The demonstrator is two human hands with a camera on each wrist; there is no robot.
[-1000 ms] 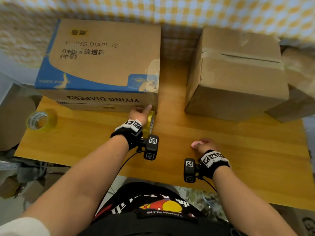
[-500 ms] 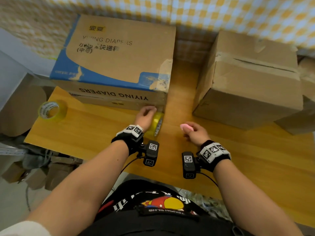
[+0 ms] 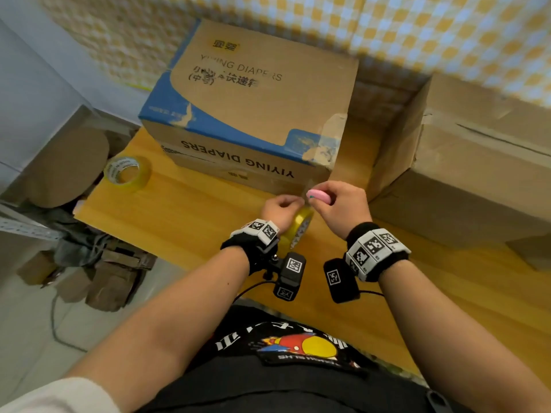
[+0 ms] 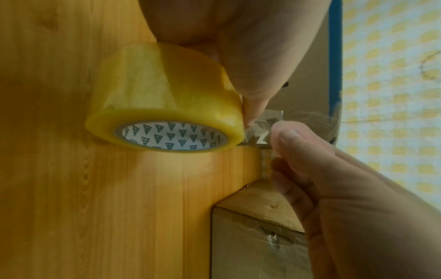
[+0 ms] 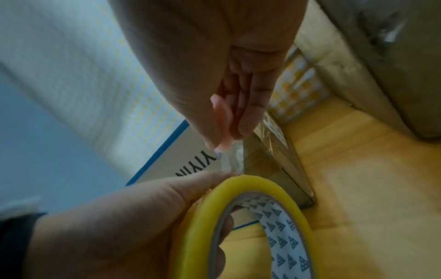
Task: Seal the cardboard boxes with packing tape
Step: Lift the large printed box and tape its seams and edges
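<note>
The yellow tape roll (image 3: 298, 229) is held on edge just above the desk (image 3: 185, 210), right in front of the near right corner of the printed diaper box (image 3: 253, 114). It is gripped by the left hand (image 3: 281, 208): fingers are curled over the outer band, and in the right wrist view fingertips are seen hooked inside the core. A short clear tape end (image 4: 259, 130) is peeled off the roll and pinched between thumb and fingers of the right hand (image 3: 340, 210). A small pink object (image 3: 319, 196) is also held in that hand; what it is cannot be told. The tape end is stretched between the two hands, close to the box corner; whether it is touching the cardboard cannot be told.

The diaper box is seen closed, blue band along its top edge, old torn tape on the near right corner. A plain cardboard box (image 3: 465, 162) is set to its right on the desk, a gap of bare desk between them; a seam line is visible on its top. A second tape roll (image 3: 126, 174) is laid flat near the desk's left edge, well apart from the hands. A checkered yellow-and-white cloth (image 3: 417, 34) is hung behind the boxes.
</note>
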